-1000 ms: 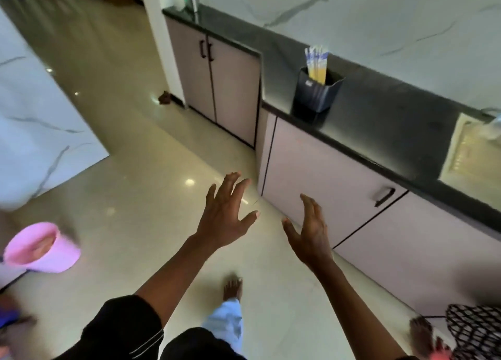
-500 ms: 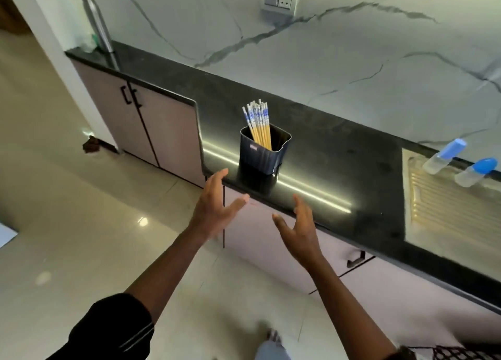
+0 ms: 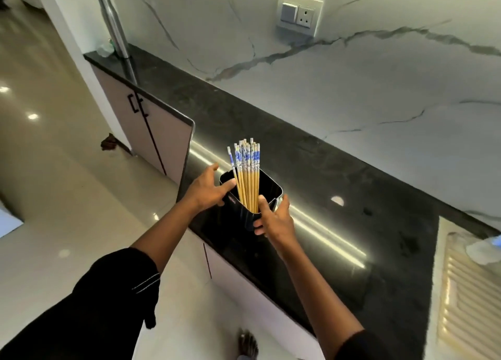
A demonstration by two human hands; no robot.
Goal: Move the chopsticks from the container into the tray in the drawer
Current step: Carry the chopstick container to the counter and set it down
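Note:
A black square container [image 3: 241, 213] stands near the front edge of the dark countertop [image 3: 311, 186]. Several wooden chopsticks [image 3: 248, 178] with blue and white patterned tops stand upright in it. My left hand [image 3: 207, 187] presses against the container's left wall, thumb at the rim. On its right front corner my right hand [image 3: 273, 218] wraps around the wall, thumb near the chopsticks. Both hands grip the container between them. No drawer or tray is in view.
A steel bottle [image 3: 115, 31] stands at the counter's far left end. A ribbed sink drainboard [image 3: 471, 292] lies at the right. Closed cabinet doors [image 3: 151, 131] sit below the counter. A switch and socket plate [image 3: 298, 13] is on the marble wall.
I have stepped up to the counter. Both hands, spread and apart in the air before, have reached forward and closed on the container from either side.

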